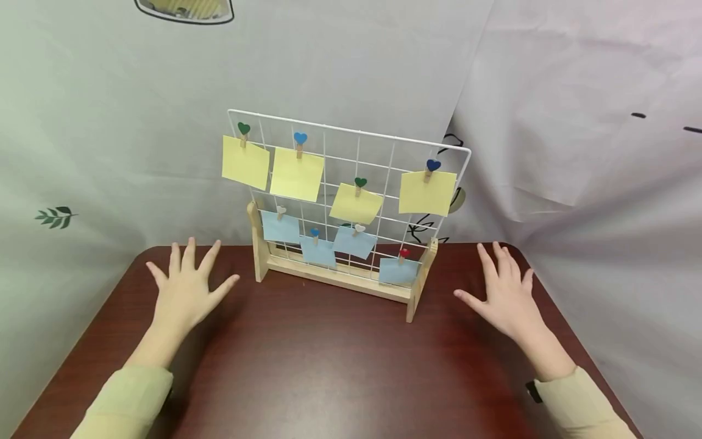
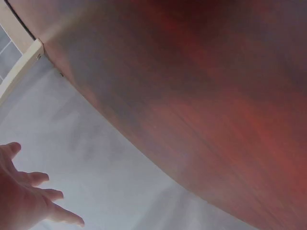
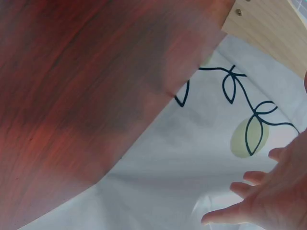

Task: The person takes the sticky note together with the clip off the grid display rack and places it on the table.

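We see both hands spread wide and holding nothing. The left hand [image 1: 186, 286] lies over the dark red-brown tabletop [image 1: 329, 366] with fingers straight and fanned, palm down, to the left of the wire grid board [image 1: 351, 201]; whether it rests on the wood or hovers just above it we cannot tell. The right hand [image 1: 507, 296] is likewise released, fingers straight and splayed, to the right of the board's wooden foot [image 1: 421, 280], apart from it. The board stands upright between the two hands near the tabletop's far edge, carrying yellow notes [image 1: 296, 174] on top and blue notes [image 1: 353, 241] below, each pinned by a small heart clip [image 1: 300, 139]. Pale green sleeves [image 1: 126, 402] cover both forearms.
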Motion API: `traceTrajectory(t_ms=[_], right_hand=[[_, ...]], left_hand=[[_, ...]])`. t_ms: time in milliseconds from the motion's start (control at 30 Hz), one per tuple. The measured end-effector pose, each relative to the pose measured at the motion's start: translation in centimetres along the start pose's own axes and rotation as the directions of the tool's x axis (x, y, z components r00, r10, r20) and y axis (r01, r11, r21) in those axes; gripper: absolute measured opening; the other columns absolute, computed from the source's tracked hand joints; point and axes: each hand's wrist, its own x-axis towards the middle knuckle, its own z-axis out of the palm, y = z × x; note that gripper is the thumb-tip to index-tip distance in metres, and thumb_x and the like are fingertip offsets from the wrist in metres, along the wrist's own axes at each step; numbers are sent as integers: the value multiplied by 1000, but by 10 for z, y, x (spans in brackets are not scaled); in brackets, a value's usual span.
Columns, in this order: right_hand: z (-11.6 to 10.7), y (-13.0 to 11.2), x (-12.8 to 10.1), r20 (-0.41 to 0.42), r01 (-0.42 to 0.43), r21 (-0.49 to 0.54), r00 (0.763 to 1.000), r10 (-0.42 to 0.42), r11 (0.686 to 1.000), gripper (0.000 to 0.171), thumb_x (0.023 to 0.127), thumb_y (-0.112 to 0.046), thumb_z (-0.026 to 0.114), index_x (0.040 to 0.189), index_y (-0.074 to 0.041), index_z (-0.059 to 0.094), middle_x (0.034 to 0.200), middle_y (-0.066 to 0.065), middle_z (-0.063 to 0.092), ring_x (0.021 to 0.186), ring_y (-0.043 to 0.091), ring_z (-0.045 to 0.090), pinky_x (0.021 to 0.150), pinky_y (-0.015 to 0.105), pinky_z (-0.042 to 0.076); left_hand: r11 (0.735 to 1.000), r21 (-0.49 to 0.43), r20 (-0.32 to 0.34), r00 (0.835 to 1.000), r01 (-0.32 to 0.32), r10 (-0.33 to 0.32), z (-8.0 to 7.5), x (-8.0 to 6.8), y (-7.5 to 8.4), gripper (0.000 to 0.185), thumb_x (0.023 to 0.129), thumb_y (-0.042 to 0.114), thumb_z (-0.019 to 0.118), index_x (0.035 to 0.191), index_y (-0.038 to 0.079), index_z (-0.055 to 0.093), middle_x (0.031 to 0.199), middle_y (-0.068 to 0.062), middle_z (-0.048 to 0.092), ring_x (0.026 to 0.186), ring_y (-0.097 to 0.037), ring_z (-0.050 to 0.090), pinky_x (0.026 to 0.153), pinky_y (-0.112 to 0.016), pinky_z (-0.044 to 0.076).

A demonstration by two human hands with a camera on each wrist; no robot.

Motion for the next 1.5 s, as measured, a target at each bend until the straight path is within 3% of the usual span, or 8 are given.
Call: traceTrajectory(t_ms=[200,433,633,933,1100,1300,1400,1500], right_hand=[[1,-11,8,-83,59,42,995,-55,997,100,90,-47,80,166,-7,29,167,31,30,149,56,31,117,83,22],[4,-28,20,-146,116,97,984,-101,989,92,91,-39,80,162,-2,36,160,31,41,143,54,43,117,73,32],[4,-44,25,-142,124,205,985,-95,971,83,95,-34,77,160,-1,39,157,27,48,145,47,44,119,68,34],[9,-64,33,-136,127,343,987,-84,931,79,96,-26,78,160,-2,40,156,25,50,145,44,46,120,64,38],[12,-73,36,-165,122,395,984,-60,911,76,95,-23,78,157,2,43,152,26,53,143,44,49,119,63,40],[17,-79,39,-244,106,475,970,15,874,64,93,-14,80,148,5,54,144,27,61,134,44,57,112,61,46],[20,-79,41,-287,112,515,957,48,850,59,90,-9,83,142,5,59,133,27,68,122,43,64,105,51,50],[23,-78,42,-317,126,549,946,67,827,57,86,-6,86,137,5,63,122,25,72,111,38,68,97,31,50]], left_hand=[[995,-97,-33,999,23,-26,1,19,8,85,101,64,57,165,13,35,163,-41,30,151,-67,22,111,-94,6],[971,-234,-62,996,42,-58,3,37,20,84,102,59,57,164,7,36,160,-39,36,148,-64,30,114,-92,9],[933,-352,-65,993,73,-103,8,52,32,81,104,52,59,162,0,38,157,-37,42,145,-60,38,117,-81,27],[819,-563,-104,974,108,-200,10,72,53,64,105,34,63,157,1,46,155,-27,52,145,-47,48,118,-65,39],[728,-683,-141,969,54,-203,14,83,64,54,106,19,64,154,-3,50,151,-29,56,144,-46,51,124,-59,38],[607,-794,-92,979,37,-180,18,91,71,52,108,9,57,155,-8,43,155,-32,50,148,-43,48,127,-54,38],[587,-808,-67,983,47,-171,20,93,73,52,110,12,54,156,-7,42,156,-30,52,146,-38,50,125,-43,42],[570,-820,-51,986,50,-161,21,95,73,50,111,14,52,156,-6,43,154,-28,54,141,-32,53,114,-24,45]])
